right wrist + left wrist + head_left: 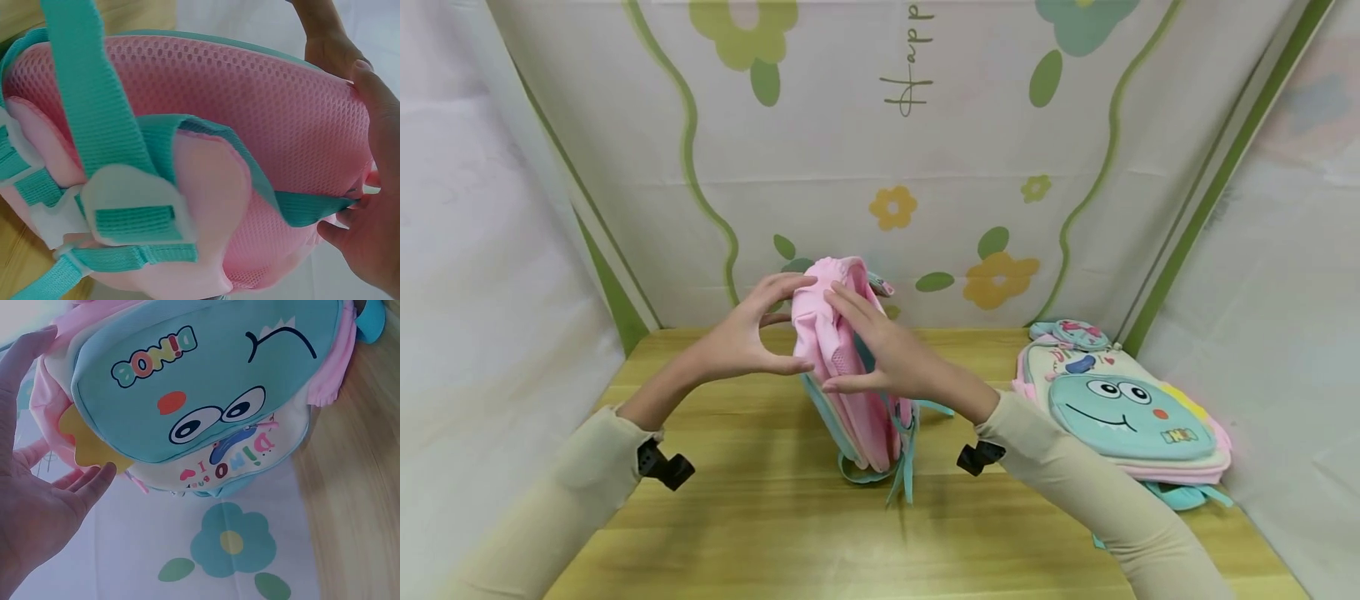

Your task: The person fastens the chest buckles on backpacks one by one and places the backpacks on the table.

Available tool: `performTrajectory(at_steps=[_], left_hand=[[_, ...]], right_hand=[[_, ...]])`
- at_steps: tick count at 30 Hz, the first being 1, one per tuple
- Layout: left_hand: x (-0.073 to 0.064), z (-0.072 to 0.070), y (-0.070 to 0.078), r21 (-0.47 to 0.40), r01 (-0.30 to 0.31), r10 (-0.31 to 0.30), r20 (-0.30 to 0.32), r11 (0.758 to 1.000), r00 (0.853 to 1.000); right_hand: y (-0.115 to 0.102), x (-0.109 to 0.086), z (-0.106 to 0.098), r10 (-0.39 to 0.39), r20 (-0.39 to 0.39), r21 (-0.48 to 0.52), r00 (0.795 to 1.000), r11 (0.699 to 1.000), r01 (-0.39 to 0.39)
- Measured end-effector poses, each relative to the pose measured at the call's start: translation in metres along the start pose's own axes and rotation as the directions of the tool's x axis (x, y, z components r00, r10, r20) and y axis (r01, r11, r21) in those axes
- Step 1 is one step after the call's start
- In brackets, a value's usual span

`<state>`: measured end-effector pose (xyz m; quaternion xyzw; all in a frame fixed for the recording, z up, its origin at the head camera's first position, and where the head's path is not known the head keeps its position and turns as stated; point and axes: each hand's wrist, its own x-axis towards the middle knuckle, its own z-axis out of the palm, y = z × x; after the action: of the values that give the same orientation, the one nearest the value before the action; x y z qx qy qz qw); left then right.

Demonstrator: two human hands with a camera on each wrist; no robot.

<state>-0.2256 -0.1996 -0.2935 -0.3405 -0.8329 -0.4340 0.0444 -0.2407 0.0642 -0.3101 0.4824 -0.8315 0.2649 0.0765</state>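
Observation:
A pink and teal children's backpack [861, 417] stands on its side on the table, narrow side up. My left hand [741, 333] holds its upper part from the left, thumb and fingers spread in a C. In the left wrist view those fingertips [105, 470] touch the yellow fin beside the teal face pocket [206, 381]. From the right, my right hand [898, 354] holds the same upturned side. The right wrist view shows its thumb on the edge of the pink mesh back panel [250, 94] and its fingers at a teal strap [306, 209].
A second, similar backpack [1131, 412] lies face up at the table's right, its teal straps trailing toward the front. White flower-printed cloth [970, 158] walls the back and both sides. Wood-look table surface [760, 517] extends in front of the held backpack.

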Motion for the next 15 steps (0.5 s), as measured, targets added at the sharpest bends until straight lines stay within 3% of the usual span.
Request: performTrajectory(at_steps=[15], left_hand=[[-0.004, -0.003, 0.002, 0.096, 0.062, -0.062, -0.002, 0.993, 0.998]], right_hand=[[0.015, -0.016, 0.019, -0.02, 0.037, -0.055, 0.999, 0.998, 0.022]])
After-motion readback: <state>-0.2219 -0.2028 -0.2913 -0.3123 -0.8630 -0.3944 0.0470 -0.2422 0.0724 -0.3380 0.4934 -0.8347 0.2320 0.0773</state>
